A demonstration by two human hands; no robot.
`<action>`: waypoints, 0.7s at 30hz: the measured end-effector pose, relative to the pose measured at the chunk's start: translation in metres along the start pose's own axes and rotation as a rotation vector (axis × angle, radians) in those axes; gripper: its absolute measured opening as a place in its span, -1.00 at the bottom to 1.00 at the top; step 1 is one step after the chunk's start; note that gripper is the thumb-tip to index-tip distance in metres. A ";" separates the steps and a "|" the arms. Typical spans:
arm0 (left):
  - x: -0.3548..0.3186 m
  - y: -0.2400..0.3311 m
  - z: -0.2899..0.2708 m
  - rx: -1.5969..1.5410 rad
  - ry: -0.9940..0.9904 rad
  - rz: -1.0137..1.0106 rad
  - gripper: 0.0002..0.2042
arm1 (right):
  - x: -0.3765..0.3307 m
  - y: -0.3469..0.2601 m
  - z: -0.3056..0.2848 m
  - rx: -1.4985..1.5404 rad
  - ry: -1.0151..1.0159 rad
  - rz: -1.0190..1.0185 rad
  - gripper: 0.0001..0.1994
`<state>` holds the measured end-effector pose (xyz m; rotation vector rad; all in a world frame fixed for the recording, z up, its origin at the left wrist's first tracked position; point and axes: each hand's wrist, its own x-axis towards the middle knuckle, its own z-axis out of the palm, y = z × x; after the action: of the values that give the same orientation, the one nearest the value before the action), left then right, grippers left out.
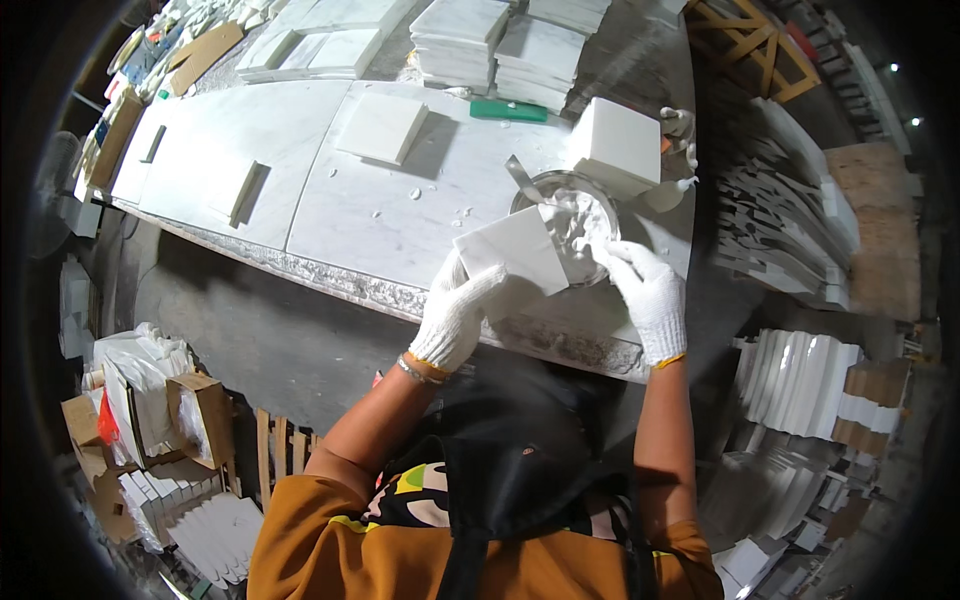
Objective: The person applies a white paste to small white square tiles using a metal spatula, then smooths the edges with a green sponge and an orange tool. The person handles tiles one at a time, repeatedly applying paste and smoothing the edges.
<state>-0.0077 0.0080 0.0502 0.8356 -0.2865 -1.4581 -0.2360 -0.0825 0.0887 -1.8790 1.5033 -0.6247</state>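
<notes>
Both my hands wear white knitted gloves. My left hand (pixel 460 308) is closed on the near edge of a white square tile (pixel 515 250), held tilted over the table's front edge. Partly behind the tile sits a round metal bowl (pixel 607 190) of thick white paste (pixel 578 215). A flat metal blade (pixel 522 180) sticks out over its left rim. My right hand (pixel 645 290) is at the bowl's right side, its fingertips drawn together at the paste. Whether anything small is between them is hidden.
The marble-topped table (pixel 370 220) bears a stack of white tiles (pixel 615 140) behind the bowl, a lone tile (pixel 385 128) and a green block (pixel 508 110). More tile stacks (pixel 458 40) stand farther back. A white squeeze bottle (pixel 668 193) is near the right edge. Cartons (pixel 200 420) lie at lower left.
</notes>
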 end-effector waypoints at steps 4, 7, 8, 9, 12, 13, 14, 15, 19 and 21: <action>0.001 0.015 0.002 0.087 0.009 0.006 -0.51 | 0.006 -0.012 -0.001 0.242 -0.083 0.170 -0.76; 0.001 0.022 0.005 0.153 -0.011 0.026 -0.53 | 0.008 -0.014 -0.001 0.324 -0.133 0.276 -0.76; 0.001 0.025 0.007 0.169 -0.020 0.033 -0.54 | 0.007 -0.011 -0.003 0.369 -0.119 0.283 -0.76; 0.001 0.027 0.009 0.195 -0.025 0.034 -0.54 | 0.006 -0.010 -0.004 0.413 -0.104 0.291 -0.76; 0.002 0.036 0.017 0.284 -0.043 0.026 -0.56 | 0.003 -0.019 -0.012 0.535 -0.100 0.330 -0.75; 0.002 0.040 0.020 0.323 -0.050 0.016 -0.56 | 0.001 -0.027 -0.015 0.525 -0.083 0.309 -0.75; 0.003 0.043 0.022 0.362 -0.058 0.006 -0.57 | -0.001 -0.038 -0.015 0.515 -0.066 0.288 -0.75; 0.004 0.044 0.025 0.389 -0.059 0.026 -0.58 | -0.003 -0.047 -0.014 0.505 -0.046 0.267 -0.75; 0.011 0.047 0.034 0.509 -0.059 0.060 -0.60 | -0.007 -0.054 -0.003 0.328 0.041 -0.082 -0.80; 0.015 0.049 0.037 0.617 -0.055 0.080 -0.60 | -0.005 -0.046 0.000 0.123 0.175 -0.277 -0.83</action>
<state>0.0074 -0.0233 0.1030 1.2583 -0.8290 -1.3293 -0.2068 -0.0712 0.1225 -1.9944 1.2840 -1.0095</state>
